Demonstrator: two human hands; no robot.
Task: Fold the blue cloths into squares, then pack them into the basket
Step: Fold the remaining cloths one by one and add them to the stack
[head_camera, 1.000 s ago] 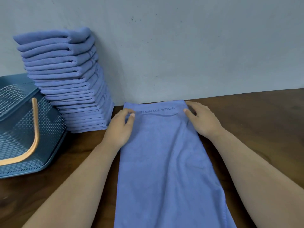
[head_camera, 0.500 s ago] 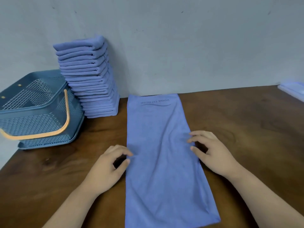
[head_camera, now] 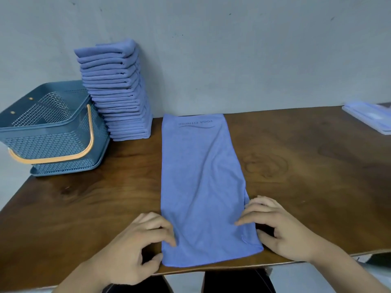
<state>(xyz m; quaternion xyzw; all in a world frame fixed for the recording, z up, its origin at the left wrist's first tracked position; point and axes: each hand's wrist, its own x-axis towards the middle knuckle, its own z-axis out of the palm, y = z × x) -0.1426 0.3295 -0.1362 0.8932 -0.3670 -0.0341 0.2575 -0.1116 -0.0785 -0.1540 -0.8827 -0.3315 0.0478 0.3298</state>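
a brown table (head_camera: 84,204) carries a blue cloth (head_camera: 201,176) lying flat from centre to 6 o'clock. a stack of folded cloths (head_camera: 118,92) stands at 10 o'clock, with the basket (head_camera: 53,127) just beside it at 9. the left hand (head_camera: 135,248) and right hand (head_camera: 283,229) pinch the cloth's near side edges, fingers curled.

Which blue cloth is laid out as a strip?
The long cloth flat at centre, left hand and right hand pinching its near corners. The others in the stack by the basket are folded squares.
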